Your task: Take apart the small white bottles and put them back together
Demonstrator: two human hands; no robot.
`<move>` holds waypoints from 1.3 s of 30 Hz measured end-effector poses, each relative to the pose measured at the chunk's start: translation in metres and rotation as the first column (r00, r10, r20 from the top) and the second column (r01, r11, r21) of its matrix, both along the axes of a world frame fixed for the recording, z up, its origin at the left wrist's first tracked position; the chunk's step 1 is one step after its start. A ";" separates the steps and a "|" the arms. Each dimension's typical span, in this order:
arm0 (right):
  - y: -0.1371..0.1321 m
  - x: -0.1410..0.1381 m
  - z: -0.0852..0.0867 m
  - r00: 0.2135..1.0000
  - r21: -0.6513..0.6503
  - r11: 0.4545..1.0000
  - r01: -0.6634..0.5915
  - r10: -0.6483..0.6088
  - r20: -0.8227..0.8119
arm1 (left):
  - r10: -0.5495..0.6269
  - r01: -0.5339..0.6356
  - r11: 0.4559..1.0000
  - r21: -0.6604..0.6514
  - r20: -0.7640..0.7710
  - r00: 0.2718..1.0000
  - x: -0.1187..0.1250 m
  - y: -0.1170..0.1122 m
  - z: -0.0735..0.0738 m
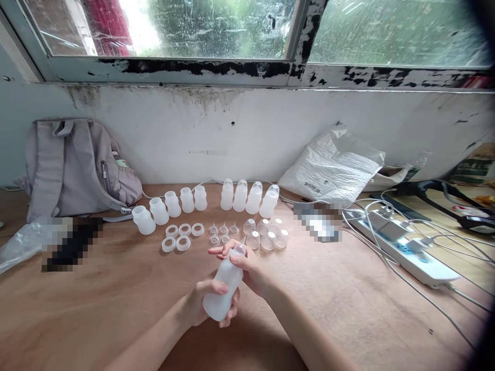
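My left hand (209, 304) is wrapped round the lower body of a white translucent baby bottle (223, 288), held tilted above the wooden table (348, 309). My right hand (243, 265) grips the bottle's top, fingers closed round its collar and clear teat. Behind the hands lie several loose white rings (181, 236), three or so small teats (222, 232) and several clear caps (266, 234). Further back stand a row of open bottle bodies (170, 205) and a row of capped bottles (249, 197).
A grey backpack (73, 165) leans on the wall at the left. A white plastic bag (332, 165) lies at the back right. A white power strip (406, 250) with chargers and trailing cables fills the right side. A clear plastic bag (19, 247) lies at the far left.
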State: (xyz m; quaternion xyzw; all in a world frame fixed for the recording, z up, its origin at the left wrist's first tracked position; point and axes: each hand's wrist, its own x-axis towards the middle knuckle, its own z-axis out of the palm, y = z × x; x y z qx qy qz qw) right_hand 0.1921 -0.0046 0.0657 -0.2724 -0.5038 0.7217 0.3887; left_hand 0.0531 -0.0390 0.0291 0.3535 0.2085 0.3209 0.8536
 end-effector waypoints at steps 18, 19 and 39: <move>0.024 0.011 -0.023 0.950 0.018 0.959 0.284 -0.279 -0.140 | 0.035 -0.030 0.998 -0.059 0.074 0.997 -0.005 0.007 -0.003; 0.024 0.012 -0.023 0.946 0.020 0.954 0.299 -0.294 -0.137 | 0.033 -0.030 0.998 -0.057 0.060 0.998 -0.005 0.007 -0.004; 0.044 0.033 -0.030 0.830 -0.083 0.851 0.519 -0.525 -0.190 | 0.298 -0.255 0.948 0.189 -0.259 0.919 0.001 0.010 -0.002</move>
